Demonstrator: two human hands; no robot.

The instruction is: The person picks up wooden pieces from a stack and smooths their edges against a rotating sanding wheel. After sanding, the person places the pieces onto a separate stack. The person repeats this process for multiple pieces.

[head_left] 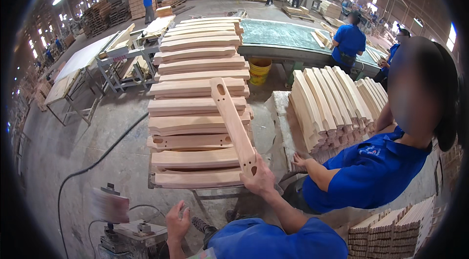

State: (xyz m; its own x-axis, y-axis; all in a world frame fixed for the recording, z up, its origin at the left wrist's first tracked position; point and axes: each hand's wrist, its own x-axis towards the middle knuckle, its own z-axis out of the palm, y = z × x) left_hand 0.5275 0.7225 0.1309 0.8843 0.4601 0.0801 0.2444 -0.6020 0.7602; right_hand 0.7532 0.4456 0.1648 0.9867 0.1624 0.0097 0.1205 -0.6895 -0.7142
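A pale wooden rail [232,122], with slots and small round holes at its ends, is in my right hand [259,178]. I grip it at its near end, and it slants up and away over a long stack of similar wooden rails [198,107]. One rail in that stack [190,141] also shows slots and holes. My left hand [178,221] is empty, fingers loosely apart, near the front of the stack. Close to its left stands a small machine [117,234] with a blurred, pinkish-grey head [111,205].
A co-worker in blue [371,166] stands at right beside a second stack of rails [327,103]. More slats [391,227] are piled at lower right. Behind are a yellow bucket [260,71] and a long green-topped table [278,34]. A black hose [97,161] crosses the floor at left.
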